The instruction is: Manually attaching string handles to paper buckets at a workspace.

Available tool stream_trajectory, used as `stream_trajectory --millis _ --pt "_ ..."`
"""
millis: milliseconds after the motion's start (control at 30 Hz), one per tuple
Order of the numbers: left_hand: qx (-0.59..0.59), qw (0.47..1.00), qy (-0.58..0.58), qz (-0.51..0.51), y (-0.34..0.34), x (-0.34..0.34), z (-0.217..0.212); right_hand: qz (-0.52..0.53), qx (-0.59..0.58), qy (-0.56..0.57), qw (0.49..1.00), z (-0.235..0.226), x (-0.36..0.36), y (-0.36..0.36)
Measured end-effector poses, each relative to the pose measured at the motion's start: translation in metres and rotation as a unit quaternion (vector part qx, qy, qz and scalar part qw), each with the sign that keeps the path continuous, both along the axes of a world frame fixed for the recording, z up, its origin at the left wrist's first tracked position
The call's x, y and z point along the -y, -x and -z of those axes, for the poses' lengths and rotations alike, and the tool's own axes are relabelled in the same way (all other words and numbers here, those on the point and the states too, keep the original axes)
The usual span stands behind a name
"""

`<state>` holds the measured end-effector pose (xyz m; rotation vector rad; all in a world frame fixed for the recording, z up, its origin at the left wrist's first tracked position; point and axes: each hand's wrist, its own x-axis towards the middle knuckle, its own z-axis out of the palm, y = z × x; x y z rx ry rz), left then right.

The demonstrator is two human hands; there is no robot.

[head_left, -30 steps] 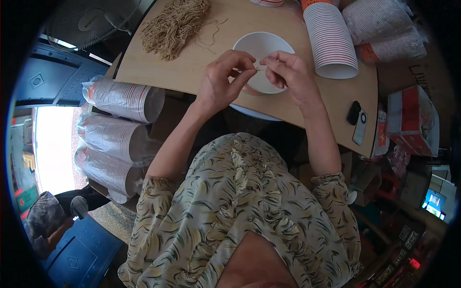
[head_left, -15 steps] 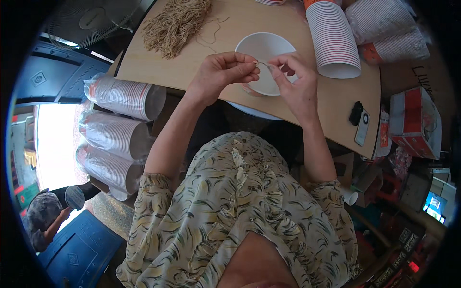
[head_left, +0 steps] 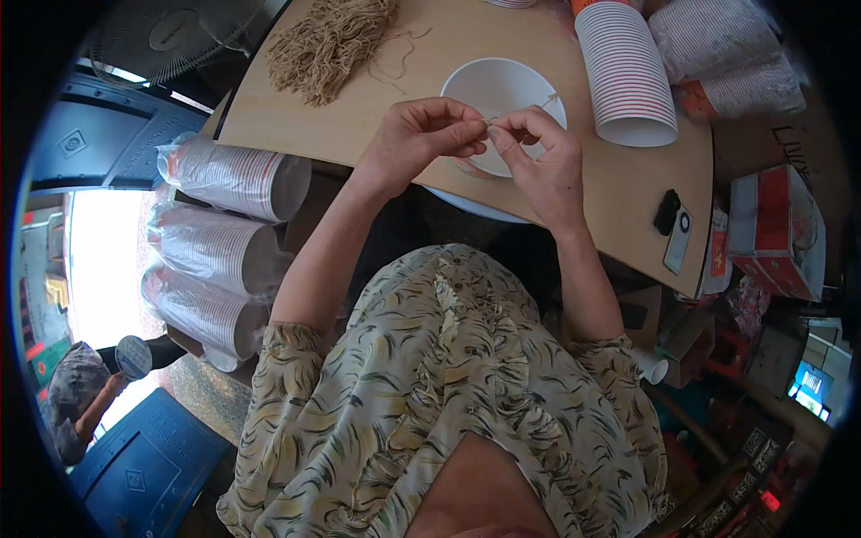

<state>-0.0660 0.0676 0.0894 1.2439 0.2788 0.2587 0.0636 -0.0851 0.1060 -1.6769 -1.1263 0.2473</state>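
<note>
My left hand (head_left: 413, 143) is closed in a pinch, its thumb and fingertips meeting those of my right hand (head_left: 545, 161), also pinched. Between them runs a short tan string (head_left: 489, 123), mostly hidden by the fingers. A pale tan tip shows just above the right hand's knuckles. Both hands are over the near part of a white paper tub (head_left: 466, 82), which stands at the table's near edge. On the far left of the tabletop lies a thick bundle of tan strings (head_left: 327, 54), with a few loose strands trailing to its right.
A long stack of nested paper tubs (head_left: 626, 76) lies right of the single tub, with plastic-wrapped stacks (head_left: 713, 40) beyond. More wrapped stacks (head_left: 229, 179) lie left, below the table. A black object (head_left: 666, 212) and a white device (head_left: 679, 244) rest near the right edge. At lower left is another person (head_left: 76, 390).
My right hand has shifted slightly left, bringing its fingertips against the left hand's. The gap where the string showed has closed. At lower left, the other person's round fan has moved up.
</note>
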Motion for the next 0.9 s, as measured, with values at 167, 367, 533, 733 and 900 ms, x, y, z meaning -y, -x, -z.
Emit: stream_trajectory --millis 167,367,533,733,900 --pt "-0.003 1.000 0.007 -0.027 -0.003 0.005 0.005 0.009 -0.013 -0.001 1.000 0.001 -0.001 0.005" --pt "-0.006 0.998 -0.028 -0.055 -0.003 0.013 0.004 0.009 -0.044 0.006 0.999 0.006 -0.001 0.005" --pt "-0.011 0.998 -0.019 -0.063 0.000 0.014 0.000 -0.023 -0.213 0.025 0.976 0.011 -0.001 0.000" --pt "-0.003 0.998 0.006 -0.065 -0.001 0.014 0.002 -0.024 -0.224 0.021 0.974 0.007 0.001 0.000" --pt "-0.002 0.998 0.004 -0.068 -0.004 0.014 0.005 -0.024 -0.208 0.024 0.977 0.010 0.002 -0.003"
